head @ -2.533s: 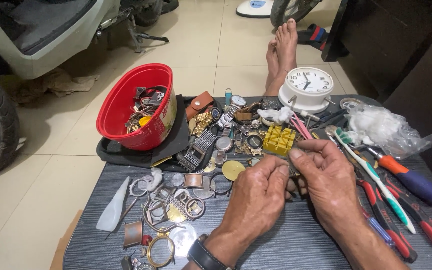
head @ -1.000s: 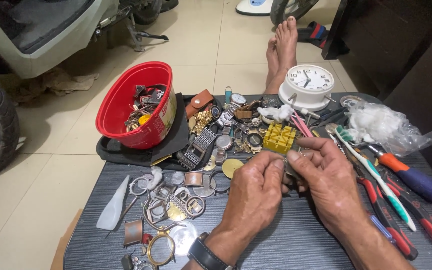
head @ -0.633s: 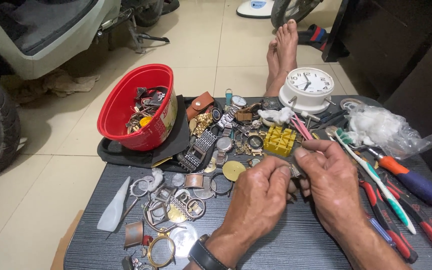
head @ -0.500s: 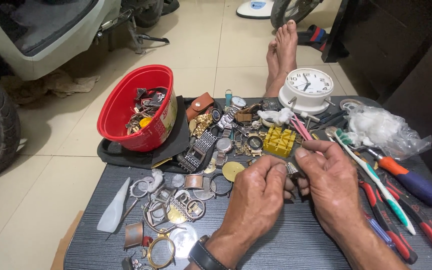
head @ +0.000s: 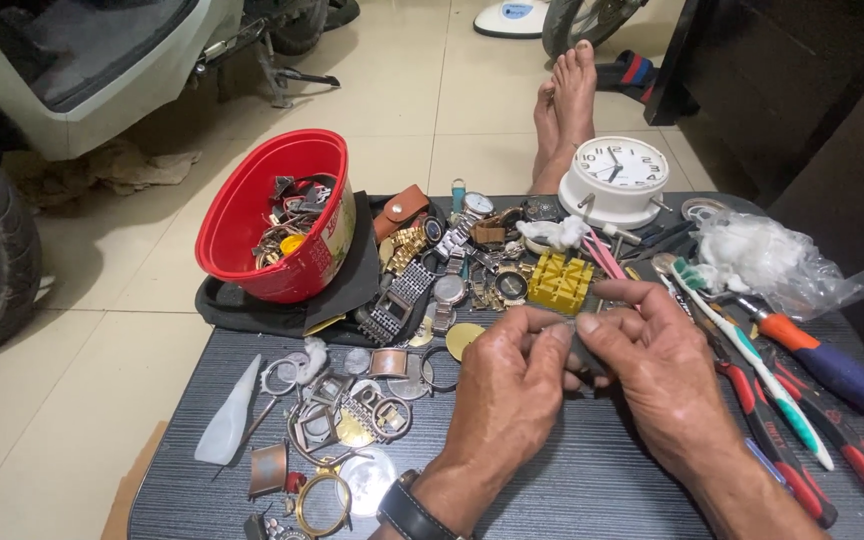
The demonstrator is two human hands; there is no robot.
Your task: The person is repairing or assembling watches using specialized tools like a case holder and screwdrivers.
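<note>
Both hands meet over the middle of the bench (head: 592, 480). The left hand (head: 512, 385) and right hand (head: 652, 370) pinch a small dark part (head: 580, 352) between fingertips, its length running across between them, just before the yellow block (head: 560, 282).

A small dark part (head: 574, 338) (mostly hidden, kind unclear) is pinched between both hands' fingertips above the table.

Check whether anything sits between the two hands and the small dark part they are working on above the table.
Nothing visible does. The left hand and right hand already pinch the small dark part directly between their fingertips, with no other item between. The yellow block and the toothbrush lie beside the hands, clear of the grip.
</note>
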